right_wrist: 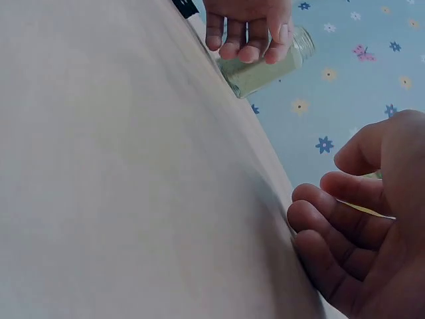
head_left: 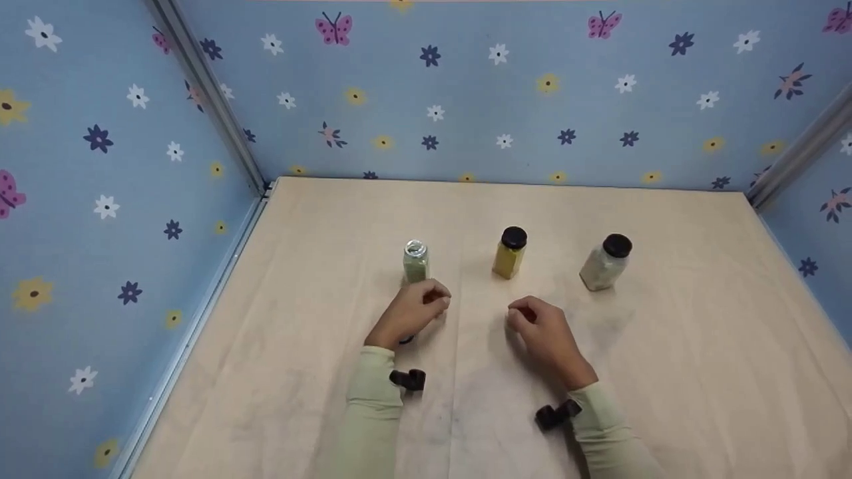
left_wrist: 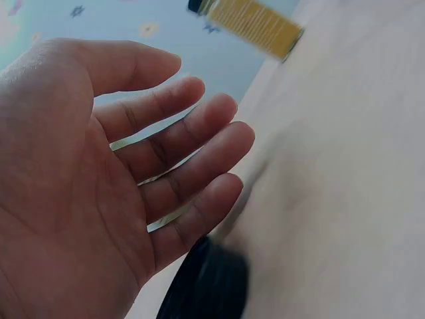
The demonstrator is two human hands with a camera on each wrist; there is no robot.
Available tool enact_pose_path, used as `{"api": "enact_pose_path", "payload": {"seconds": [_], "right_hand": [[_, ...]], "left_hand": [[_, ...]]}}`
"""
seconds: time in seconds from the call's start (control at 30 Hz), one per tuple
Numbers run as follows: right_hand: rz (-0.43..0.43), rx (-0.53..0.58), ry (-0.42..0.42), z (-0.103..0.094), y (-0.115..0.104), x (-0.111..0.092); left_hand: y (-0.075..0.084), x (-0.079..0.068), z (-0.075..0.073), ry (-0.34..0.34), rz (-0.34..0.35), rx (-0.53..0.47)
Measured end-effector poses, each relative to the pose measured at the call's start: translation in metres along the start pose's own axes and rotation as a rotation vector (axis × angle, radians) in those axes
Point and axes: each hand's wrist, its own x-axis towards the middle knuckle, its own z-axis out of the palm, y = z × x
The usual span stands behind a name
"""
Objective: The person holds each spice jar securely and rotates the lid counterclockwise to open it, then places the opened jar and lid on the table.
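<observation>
My left hand (head_left: 409, 311) hovers in front of an uncapped glass jar (head_left: 416, 261) of pale green contents, its fingers loosely bent with nothing in them. Beneath that wrist a black lid (left_wrist: 206, 279) lies on the table, mostly hidden in the head view. My right hand (head_left: 542, 329) is held low over the cloth, fingers relaxed and likewise holding nothing. Behind it, nearest its fingertips, stands a jar of yellow contents (head_left: 508, 256) with a black lid. Another black-lidded jar (head_left: 604, 265), with whitish contents, stands to the right.
A pale beige cloth (head_left: 319, 226) covers the table. Blue panels with flowers and butterflies (head_left: 479, 80) rise at the back and both sides, with metal posts (head_left: 213, 93) at the corners. A black wrist camera (head_left: 558, 416) sits by each sleeve.
</observation>
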Motion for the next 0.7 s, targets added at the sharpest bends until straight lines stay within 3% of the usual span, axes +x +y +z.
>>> {"api": "enact_pose_path", "payload": {"seconds": [0.2, 0.43, 0.7], "right_hand": [[0.050, 0.022, 0.006, -0.006, 0.006, 0.002], [0.100, 0.017, 0.076, -0.021, 0.017, 0.004], [0.165, 0.050, 0.071, -0.024, 0.019, 0.010]], "left_hand": [[0.005, 0.003, 0.009, -0.006, -0.010, 0.059], [0.008, 0.006, 0.017, 0.063, -0.023, 0.059], [0.012, 0.011, 0.029, 0.038, -0.030, 0.038]]}}
